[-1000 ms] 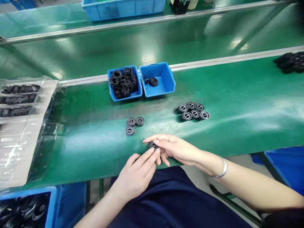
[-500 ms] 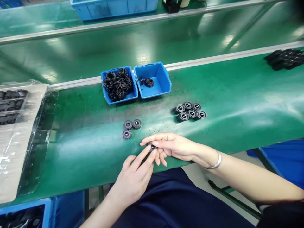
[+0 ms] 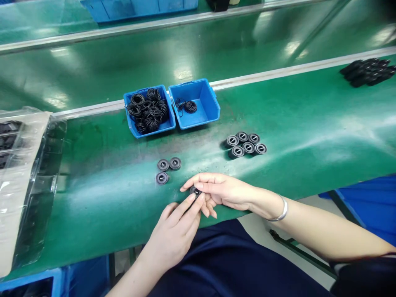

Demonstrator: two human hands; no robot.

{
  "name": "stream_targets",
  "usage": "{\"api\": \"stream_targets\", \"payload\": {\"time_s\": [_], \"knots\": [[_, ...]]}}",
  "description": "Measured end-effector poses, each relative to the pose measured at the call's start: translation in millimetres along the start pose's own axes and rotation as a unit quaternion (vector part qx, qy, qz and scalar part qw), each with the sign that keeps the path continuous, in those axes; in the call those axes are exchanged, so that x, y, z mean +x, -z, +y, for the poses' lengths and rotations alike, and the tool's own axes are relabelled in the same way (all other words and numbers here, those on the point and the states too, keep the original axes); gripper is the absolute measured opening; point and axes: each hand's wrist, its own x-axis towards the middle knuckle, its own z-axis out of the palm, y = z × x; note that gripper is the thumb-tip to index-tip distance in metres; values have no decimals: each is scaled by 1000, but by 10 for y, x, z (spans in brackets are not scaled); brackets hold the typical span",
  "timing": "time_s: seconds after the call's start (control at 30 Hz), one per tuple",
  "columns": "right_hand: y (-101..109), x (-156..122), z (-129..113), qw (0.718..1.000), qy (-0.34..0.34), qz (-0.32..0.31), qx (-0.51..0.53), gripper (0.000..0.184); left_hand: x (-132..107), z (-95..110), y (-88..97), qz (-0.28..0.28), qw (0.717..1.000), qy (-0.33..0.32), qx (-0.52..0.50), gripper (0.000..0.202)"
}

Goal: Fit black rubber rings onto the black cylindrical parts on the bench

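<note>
Green bench mat (image 3: 93,206): left hand (image 3: 173,235) and right hand (image 3: 219,189) both narrowly pinch one black slotted disc (image 3: 194,191) between fingertips; three matching discs (image 3: 163,165) lie nearby.

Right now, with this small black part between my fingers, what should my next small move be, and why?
Probably set the slotted black part beside the three matching parts: your left hand and right hand hold it, and those lie nearest.
</note>
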Motion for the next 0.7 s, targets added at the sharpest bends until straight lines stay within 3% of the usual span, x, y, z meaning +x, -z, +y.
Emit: {"api": "stream_targets", "payload": {"time_s": [0.17, 0.43, 0.57, 0.7], "knots": [[-97, 48, -12, 995, 0, 83, -48, 18, -40, -26, 6, 6, 1000, -6, -7, 38], [-21, 52, 10, 997, 17, 69, 13, 28, -88, -25, -17, -15, 1000, 6, -5, 38], [-61, 63, -6, 997, 18, 66, -23, 21, -57, -19, -3, -26, 999, 7, 16, 38], [-113, 87, 38, 991, 40, 106, -70, 19, -66, -9, 28, -27, 999, -4, 27, 37]]}}
